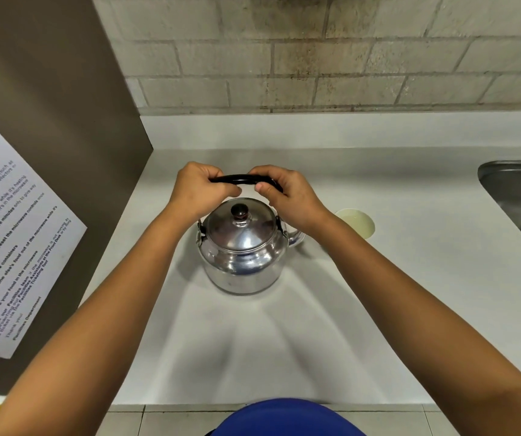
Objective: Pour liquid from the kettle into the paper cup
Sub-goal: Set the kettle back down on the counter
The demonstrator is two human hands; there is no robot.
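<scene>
Both grips are closed on the black handle [244, 179] of the kettle [241, 250]: left grip [204, 191] wrapped around the handle's left end, right grip [284, 195] around its right end, thumb tip showing on the near side. A short bare stretch of handle shows between the two. The kettle is shiny metal, upright, sitting on the pale grey surface [284, 341] directly below and just nearer than the grips. Its lid [240, 226] is on, dark knob [239, 211] centred just below the gap between the grips. The spout [296, 237] points to the right, under the right wrist. The paper cup [358, 223] stands on the surface to the right of the right grip, near the spout but not touching it; pale interior seen from above, contents cannot be told. Metal sink [517, 196] well to the right of both grips. A printed notice [10, 247] hangs on the brown panel [64, 89] far left of the left grip. Brick wall [315, 51] beyond.
</scene>
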